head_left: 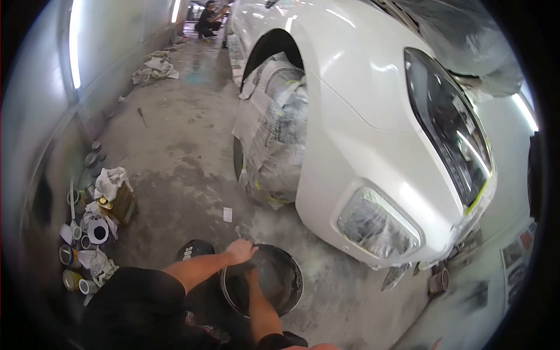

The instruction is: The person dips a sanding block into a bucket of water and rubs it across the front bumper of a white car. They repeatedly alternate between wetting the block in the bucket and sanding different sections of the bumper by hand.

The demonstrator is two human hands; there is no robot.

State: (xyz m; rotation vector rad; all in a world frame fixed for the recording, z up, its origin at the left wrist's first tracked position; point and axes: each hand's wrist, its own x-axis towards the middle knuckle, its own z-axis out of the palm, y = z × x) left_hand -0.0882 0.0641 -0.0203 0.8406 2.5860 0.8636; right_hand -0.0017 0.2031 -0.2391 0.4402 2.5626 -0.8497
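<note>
Bucket (287, 279) stands on the floor (175, 163) at lower centre of the frame, just ahead of the knees. Left hand (242, 251) is closed over the rim at its upper left. Right hand (252, 275) is reached down inside. Whether it is clenched or holding anything cannot be told, as the interior is dark and blurred.

Judgement: the rim is best held pinned by the left hand, so that the bucket is neither dragged nor tipped while the inside is worked. Strokes should be made low, so nothing is flicked onto the white bumper (373, 157) near at right.

Masked wheel (274, 134) is noted above the bucket. Cans and rags (96, 227) are noted at lower left, well apart.
</note>
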